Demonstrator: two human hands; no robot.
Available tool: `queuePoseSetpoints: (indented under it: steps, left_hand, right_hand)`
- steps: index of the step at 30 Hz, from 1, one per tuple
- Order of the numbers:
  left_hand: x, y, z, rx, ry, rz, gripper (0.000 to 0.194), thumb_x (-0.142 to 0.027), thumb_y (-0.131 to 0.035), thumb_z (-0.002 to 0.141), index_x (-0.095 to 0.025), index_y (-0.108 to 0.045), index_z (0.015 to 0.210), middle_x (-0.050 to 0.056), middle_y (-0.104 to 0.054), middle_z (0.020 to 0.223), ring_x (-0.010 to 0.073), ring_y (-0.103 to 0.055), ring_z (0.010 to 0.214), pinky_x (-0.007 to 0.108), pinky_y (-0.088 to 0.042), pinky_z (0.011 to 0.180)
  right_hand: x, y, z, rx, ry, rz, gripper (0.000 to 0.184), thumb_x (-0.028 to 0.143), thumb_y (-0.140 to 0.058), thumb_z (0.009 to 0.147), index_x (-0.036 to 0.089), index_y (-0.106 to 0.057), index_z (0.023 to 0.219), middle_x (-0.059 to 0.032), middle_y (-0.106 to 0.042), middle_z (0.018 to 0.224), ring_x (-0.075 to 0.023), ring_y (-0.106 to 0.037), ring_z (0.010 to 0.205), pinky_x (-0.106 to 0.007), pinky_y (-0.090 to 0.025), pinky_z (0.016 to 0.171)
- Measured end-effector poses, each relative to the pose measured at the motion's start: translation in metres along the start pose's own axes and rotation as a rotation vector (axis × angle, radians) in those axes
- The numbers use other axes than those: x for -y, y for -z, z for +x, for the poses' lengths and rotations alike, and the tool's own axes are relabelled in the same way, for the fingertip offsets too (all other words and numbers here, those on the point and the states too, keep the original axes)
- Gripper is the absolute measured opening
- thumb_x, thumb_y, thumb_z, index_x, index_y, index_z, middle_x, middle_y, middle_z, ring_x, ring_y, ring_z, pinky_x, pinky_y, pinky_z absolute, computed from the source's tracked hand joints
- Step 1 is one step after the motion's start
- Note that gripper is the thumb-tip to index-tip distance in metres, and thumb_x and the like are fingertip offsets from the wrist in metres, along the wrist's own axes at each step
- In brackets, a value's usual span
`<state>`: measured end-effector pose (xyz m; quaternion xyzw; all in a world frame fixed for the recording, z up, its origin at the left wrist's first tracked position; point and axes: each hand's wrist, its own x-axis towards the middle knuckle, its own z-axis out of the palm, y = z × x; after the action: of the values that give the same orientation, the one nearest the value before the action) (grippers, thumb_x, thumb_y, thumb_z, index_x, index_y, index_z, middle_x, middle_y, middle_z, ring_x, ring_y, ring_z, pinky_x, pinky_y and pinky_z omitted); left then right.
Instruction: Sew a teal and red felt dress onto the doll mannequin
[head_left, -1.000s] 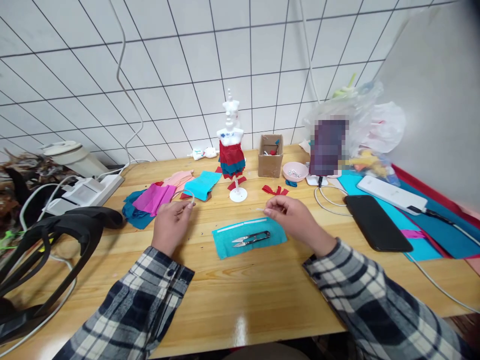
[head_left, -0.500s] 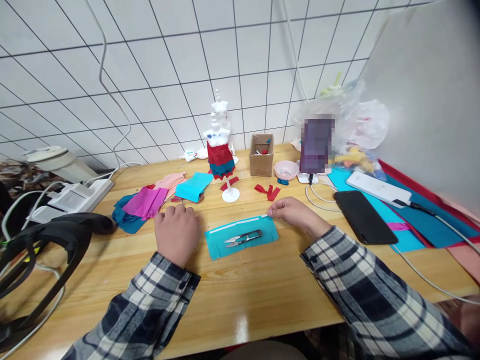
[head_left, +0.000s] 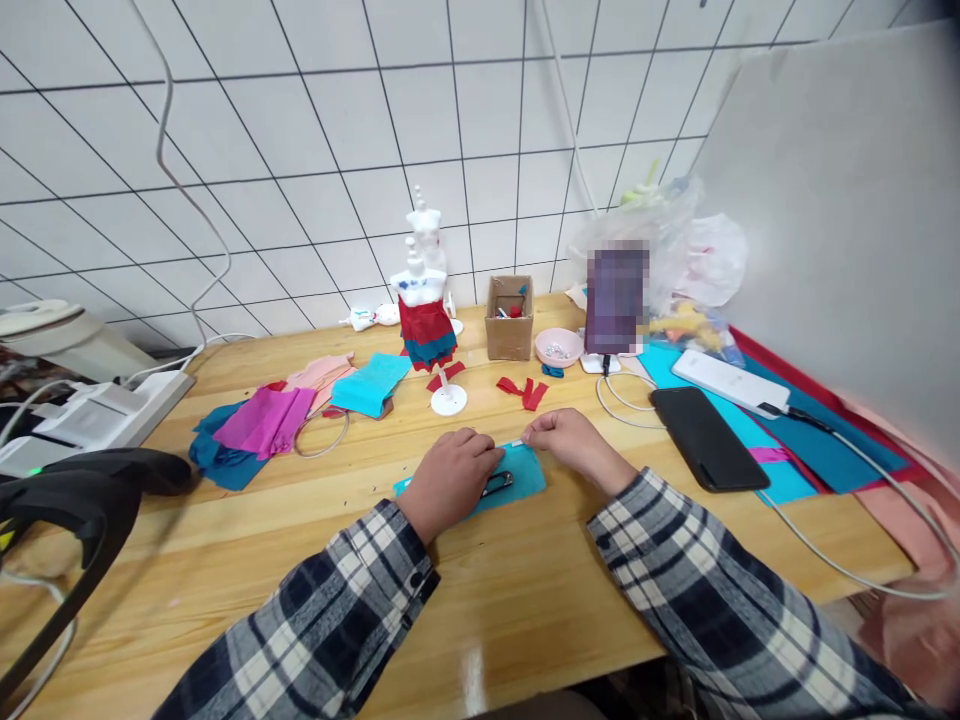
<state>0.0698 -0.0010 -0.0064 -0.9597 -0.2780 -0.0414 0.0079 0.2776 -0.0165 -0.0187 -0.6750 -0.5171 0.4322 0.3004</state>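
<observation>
My left hand point(head_left: 454, 475) moved right onto turquoise cloth point(head_left: 531, 478), lower centre of frame, partly covering thread snips point(head_left: 496, 487); its grip hidden, cannot tell. My right hand point(head_left: 570, 440): thumb and finger closed together at end of white strip point(head_left: 517, 442), cloth's upper edge.

Just below the frame's centre, snips point(head_left: 500, 482) lie on a cloth point(head_left: 531, 478), partly under the left hand point(head_left: 454, 475), the right hand point(head_left: 566, 440) by the cloth's far right corner. Behind, I see a mannequin point(head_left: 424, 315) left of a box point(head_left: 510, 340) and bowl point(head_left: 558, 361); scraps point(head_left: 262, 425) lie centre-left, a phone point(head_left: 709, 438) centre-right.
</observation>
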Motion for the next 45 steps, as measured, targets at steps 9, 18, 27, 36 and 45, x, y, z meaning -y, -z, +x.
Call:
queuePoseSetpoints:
  steps: [9, 18, 27, 36, 45]
  left_hand:
    - [-0.003, 0.001, -0.002, -0.011, 0.0, 0.033, 0.027, -0.029, -0.041, 0.098, -0.021, -0.061, 0.114, 0.006, -0.063, 0.095, 0.0227, -0.054, 0.093, 0.037, -0.039, 0.081]
    - [-0.007, 0.001, -0.002, -0.038, 0.015, 0.097, 0.036, -0.033, -0.039, 0.098, -0.026, -0.053, 0.13, 0.007, -0.062, 0.098, 0.024, -0.054, 0.092, 0.039, -0.036, 0.081]
    - [-0.011, 0.003, -0.001, -0.048, 0.044, 0.108, 0.037, -0.035, -0.037, 0.098, -0.029, -0.054, 0.131, 0.007, -0.061, 0.102, 0.0241, -0.053, 0.093, 0.042, -0.032, 0.085]
    - [-0.013, 0.006, 0.001, -0.046, 0.051, 0.081, 0.032, -0.032, -0.04, 0.097, -0.029, -0.06, 0.121, 0.007, -0.061, 0.102, 0.0249, -0.051, 0.096, 0.044, -0.031, 0.089]
    - [-0.011, 0.006, -0.001, -0.051, 0.051, 0.069, 0.033, -0.033, -0.04, 0.097, -0.029, -0.059, 0.124, 0.008, -0.061, 0.102, 0.0248, -0.051, 0.097, 0.045, -0.031, 0.091]
  right_hand:
    - [-0.004, -0.003, 0.002, -0.011, -0.011, -0.111, 0.017, 0.032, -0.065, 0.07, 0.018, -0.075, 0.072, -0.001, -0.071, 0.067, -0.0153, -0.061, 0.066, -0.024, -0.042, 0.062]
    - [-0.006, -0.005, 0.004, -0.064, 0.011, -0.24, 0.016, 0.033, -0.063, 0.072, 0.022, -0.075, 0.072, -0.001, -0.072, 0.071, -0.0158, -0.063, 0.069, -0.023, -0.04, 0.06]
    - [0.003, -0.006, -0.003, -0.106, 0.013, -0.37, 0.015, 0.031, -0.062, 0.073, 0.022, -0.073, 0.07, -0.0027, -0.071, 0.07, -0.0154, -0.06, 0.064, -0.025, -0.035, 0.054]
    - [0.011, -0.009, -0.008, -0.162, 0.016, -0.487, 0.01, 0.027, -0.06, 0.075, 0.022, -0.068, 0.072, -0.004, -0.07, 0.077, -0.0173, -0.06, 0.07, -0.027, -0.034, 0.058]
    - [-0.001, 0.002, 0.003, -0.191, -0.01, -0.556, 0.036, 0.042, -0.07, 0.069, 0.022, -0.055, 0.094, -0.0017, -0.064, 0.078, -0.0185, -0.056, 0.069, -0.026, -0.032, 0.055]
